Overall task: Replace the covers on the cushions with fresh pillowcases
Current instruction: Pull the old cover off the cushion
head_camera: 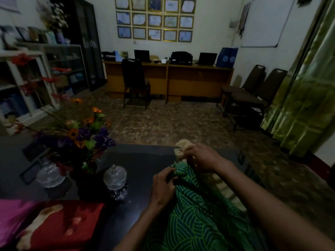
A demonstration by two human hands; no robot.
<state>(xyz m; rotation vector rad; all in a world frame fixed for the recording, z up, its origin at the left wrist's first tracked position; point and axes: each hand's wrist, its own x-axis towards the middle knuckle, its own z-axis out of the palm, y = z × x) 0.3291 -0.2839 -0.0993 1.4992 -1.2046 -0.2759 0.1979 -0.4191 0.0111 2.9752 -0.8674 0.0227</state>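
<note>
left hand [163, 185] grips green cover [195, 214] rim, holds mouth open | right hand [201, 156] at 12 pinches beige cushion [183, 148] corner to work it through

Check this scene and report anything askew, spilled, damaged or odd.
Nothing looks spilled or broken. The one oddity belongs to the job: a beige cushion corner pokes out of the green patterned cover, bunched where the left hand and right hand grip it. The lidded glass jar stands upright.

The dark counter [145, 160] carried a vase of flowers [85, 142], two lidded glass jars [115, 178] beside it, and a red cushion [61, 225] at its near edge.
</note>
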